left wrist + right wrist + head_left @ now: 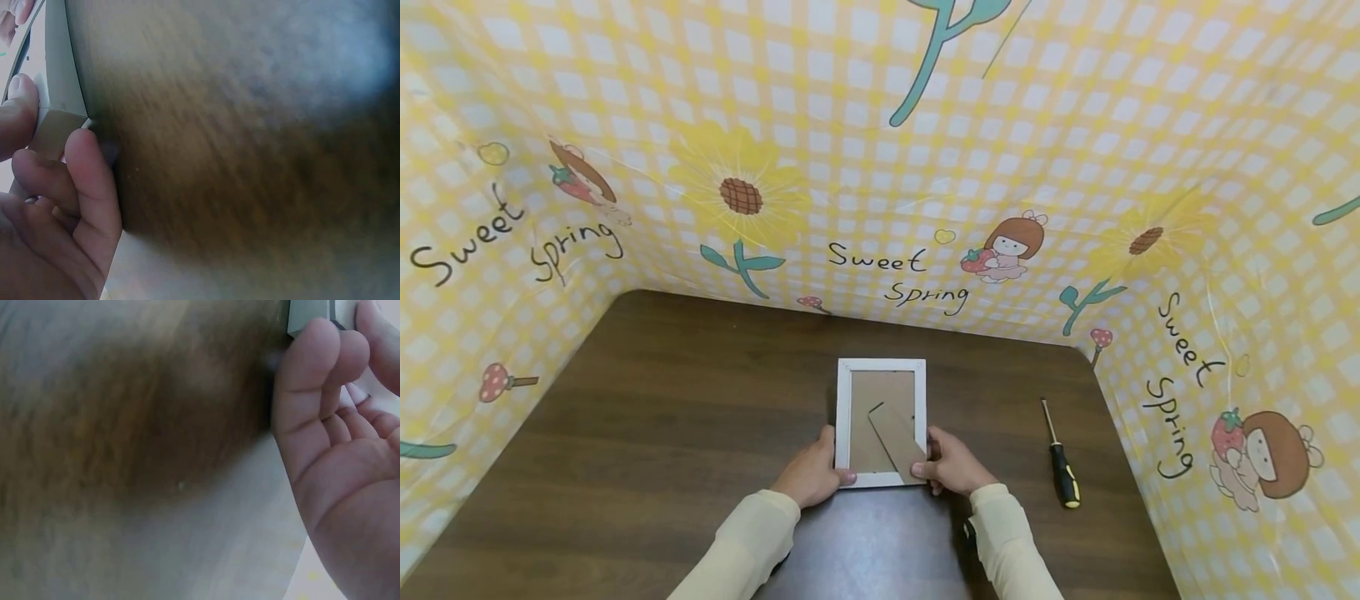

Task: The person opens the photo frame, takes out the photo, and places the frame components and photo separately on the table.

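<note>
A white picture frame (844, 417) shows its brown backing board (868, 387) in the head view, with a slanted stand flap (891, 433) across it. My left hand (811, 473) grips the lower left corner, thumb on the front-facing border. At the lower right corner my right hand (957, 462) holds the frame, its thumb over the foot of the flap. In the left wrist view the left thumb (20, 112) lies on the white frame edge (61, 69), fingers curled below. The right wrist view catches the frame's corner (307, 315) beside the right fingers (309, 369).
A screwdriver (1062, 471) with a black and yellow handle lies on the dark wooden table (700, 400), right of the right hand. Yellow checked cloth (865, 183) with printed flowers and lettering walls the table at the back and both sides.
</note>
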{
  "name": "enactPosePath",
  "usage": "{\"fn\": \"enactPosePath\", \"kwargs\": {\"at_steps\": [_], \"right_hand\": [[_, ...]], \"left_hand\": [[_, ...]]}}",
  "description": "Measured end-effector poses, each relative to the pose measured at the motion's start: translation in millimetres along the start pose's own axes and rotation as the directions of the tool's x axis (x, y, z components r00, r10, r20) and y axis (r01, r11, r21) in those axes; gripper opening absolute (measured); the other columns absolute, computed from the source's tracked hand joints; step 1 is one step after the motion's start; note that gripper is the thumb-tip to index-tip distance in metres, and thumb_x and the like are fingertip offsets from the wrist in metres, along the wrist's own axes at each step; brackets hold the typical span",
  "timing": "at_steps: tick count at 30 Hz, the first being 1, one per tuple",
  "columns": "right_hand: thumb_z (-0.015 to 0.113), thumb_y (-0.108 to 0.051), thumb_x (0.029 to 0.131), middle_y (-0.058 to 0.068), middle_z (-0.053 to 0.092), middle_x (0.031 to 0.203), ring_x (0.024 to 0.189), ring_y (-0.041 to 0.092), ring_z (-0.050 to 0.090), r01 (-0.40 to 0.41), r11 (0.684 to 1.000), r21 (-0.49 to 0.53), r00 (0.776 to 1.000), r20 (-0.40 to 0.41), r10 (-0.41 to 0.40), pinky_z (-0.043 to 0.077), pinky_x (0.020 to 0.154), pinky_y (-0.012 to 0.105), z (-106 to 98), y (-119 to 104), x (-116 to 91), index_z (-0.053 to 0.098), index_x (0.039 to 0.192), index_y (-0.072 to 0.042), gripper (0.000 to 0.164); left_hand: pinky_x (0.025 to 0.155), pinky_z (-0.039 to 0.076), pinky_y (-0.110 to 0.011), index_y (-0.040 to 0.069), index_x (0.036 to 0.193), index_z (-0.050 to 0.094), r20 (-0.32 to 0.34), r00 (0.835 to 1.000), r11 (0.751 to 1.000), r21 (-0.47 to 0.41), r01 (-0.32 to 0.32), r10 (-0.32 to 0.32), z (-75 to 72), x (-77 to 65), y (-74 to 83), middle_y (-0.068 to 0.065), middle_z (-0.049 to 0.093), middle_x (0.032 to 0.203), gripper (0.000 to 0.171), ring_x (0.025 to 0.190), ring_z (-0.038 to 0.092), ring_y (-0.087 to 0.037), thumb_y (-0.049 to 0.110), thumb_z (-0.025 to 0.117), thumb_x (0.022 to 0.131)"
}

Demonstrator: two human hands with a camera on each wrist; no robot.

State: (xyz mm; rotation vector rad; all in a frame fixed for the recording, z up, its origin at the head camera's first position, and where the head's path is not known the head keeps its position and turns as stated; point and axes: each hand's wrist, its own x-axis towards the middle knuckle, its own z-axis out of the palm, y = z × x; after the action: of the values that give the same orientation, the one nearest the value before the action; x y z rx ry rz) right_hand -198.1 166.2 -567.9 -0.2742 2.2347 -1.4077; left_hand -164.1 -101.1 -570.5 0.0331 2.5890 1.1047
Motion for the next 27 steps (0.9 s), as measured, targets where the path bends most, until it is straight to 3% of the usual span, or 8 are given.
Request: {"fn": "enactPosePath", "kwargs": {"at_steps": [10, 19, 27], "right_hand": [[0.071, -0.002, 0.092, 0.008, 0.06, 0.085, 0.058, 0.017, 0.053, 0.012, 1.0, 0.0, 1.0, -0.026, -0.012, 0.043, 0.049, 0.03, 5.5, 1.4, -4.0, 0.051, 0.12, -0.002, 0.035], [0.068, -0.003, 0.095, 0.008, 0.06, 0.084, 0.055, 0.017, 0.053, 0.014, 1.0, -0.009, 0.998, -0.059, -0.014, 0.044, 0.046, 0.03, 11.4, 6.1, -9.0, 0.048, 0.127, -0.007, 0.038], [0.065, -0.002, 0.096, 0.013, 0.063, 0.105, 0.058, 0.018, 0.055, 0.051, 0.999, -0.003, 0.994, -0.093, -0.051, 0.049, 0.052, 0.034, 14.3, 13.8, -5.4, 0.046, 0.136, -0.008, 0.045]], "left_hand": [[0.076, 0.047, -0.046, 0.008, 0.119, 0.041, -0.008, 1.0, 1.0, -0.002, 0.012, -0.012, 2.8, -0.4, -2.8, -0.006, 0.056, 0.088, 0.052, 0.081, 0.054, -0.023, 0.026, 0.079, 0.088], [0.073, 0.046, -0.046, 0.008, 0.115, 0.04, -0.022, 0.999, 0.999, 0.019, -0.042, 0.043, 3.8, -0.7, -4.9, -0.005, 0.054, 0.083, 0.051, 0.078, 0.053, -0.023, 0.025, 0.08, 0.088], [0.072, 0.046, -0.044, 0.009, 0.113, 0.039, -0.033, 0.997, 0.997, 0.017, -0.071, 0.071, 3.2, 1.0, -5.0, -0.004, 0.054, 0.08, 0.05, 0.075, 0.053, -0.021, 0.026, 0.079, 0.089]]}}
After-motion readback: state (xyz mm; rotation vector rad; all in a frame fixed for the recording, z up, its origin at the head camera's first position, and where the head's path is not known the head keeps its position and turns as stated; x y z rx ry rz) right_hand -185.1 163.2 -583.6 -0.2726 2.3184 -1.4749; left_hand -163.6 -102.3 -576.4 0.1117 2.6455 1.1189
